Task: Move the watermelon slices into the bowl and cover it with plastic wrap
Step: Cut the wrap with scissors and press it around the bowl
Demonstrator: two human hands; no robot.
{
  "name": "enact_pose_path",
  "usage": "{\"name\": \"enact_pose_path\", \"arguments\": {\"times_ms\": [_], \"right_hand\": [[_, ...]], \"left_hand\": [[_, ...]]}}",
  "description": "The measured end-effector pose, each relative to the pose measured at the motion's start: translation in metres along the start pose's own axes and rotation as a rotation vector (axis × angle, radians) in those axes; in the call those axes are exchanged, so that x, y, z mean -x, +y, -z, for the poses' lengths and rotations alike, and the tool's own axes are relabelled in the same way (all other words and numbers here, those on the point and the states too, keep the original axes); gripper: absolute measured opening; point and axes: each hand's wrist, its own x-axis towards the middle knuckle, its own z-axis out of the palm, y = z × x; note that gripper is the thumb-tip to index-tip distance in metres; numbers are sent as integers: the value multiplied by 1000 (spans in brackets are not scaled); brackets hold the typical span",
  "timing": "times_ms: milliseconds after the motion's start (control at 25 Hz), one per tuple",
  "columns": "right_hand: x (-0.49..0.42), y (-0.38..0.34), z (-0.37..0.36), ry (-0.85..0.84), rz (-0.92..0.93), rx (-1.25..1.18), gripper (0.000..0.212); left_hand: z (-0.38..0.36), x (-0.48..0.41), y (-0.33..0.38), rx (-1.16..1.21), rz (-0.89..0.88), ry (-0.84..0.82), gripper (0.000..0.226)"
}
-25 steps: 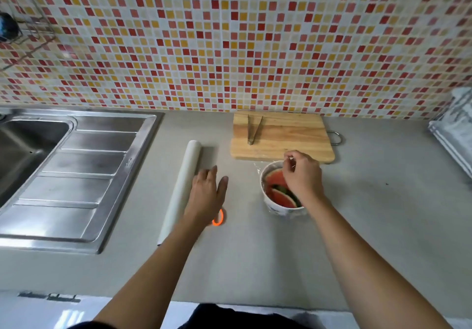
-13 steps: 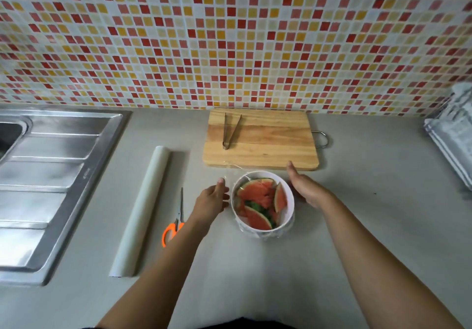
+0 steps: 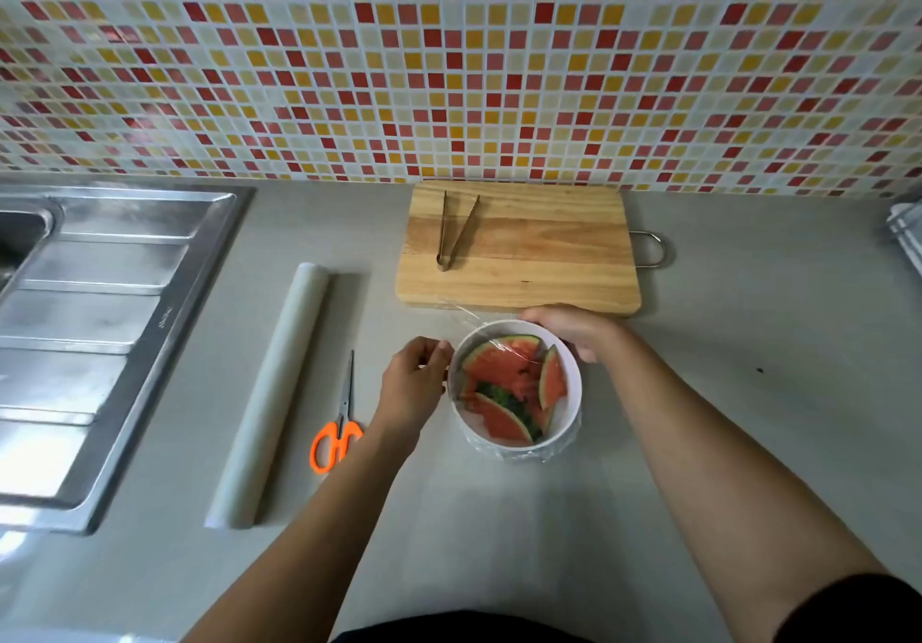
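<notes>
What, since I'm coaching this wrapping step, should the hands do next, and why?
Probably smooth the loose plastic wrap down the far side of the bowl: a flap lies spread toward the cutting board, while the near side looks tucked, and the left hand and right hand flank it.

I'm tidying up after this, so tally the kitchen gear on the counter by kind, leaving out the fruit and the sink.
Bowl: 1
Cutting board: 1
Tongs: 1
Scissors: 1
Plastic wrap roll: 1
Total: 5, not counting the thing cut off at the right edge.
</notes>
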Motion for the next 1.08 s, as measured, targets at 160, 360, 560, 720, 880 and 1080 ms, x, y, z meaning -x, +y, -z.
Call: {"name": "enact_pose_path", "arguments": {"times_ms": [160, 360, 560, 720, 880, 1080], "right_hand": [[1, -1, 3, 165, 96, 19, 25], [3, -23, -11, 82, 466, 45, 33], [-6, -37, -25, -89, 324, 403, 53], [-7, -40, -27, -113, 452, 266, 23], [-6, -41, -27, -130, 464, 209, 25], [-5, -40, -29, -138, 464, 139, 22]], "left_hand": [[-1, -3, 1, 34, -5, 22, 19], [-2, -1, 0, -101, -116, 94, 21], [0, 3, 3, -150, -185, 128, 20], [-1, 8, 4, -77, -155, 150, 23], [-4, 20, -13, 160, 24, -12, 37], [-2, 39, -37, 126, 46, -126, 39]]}}
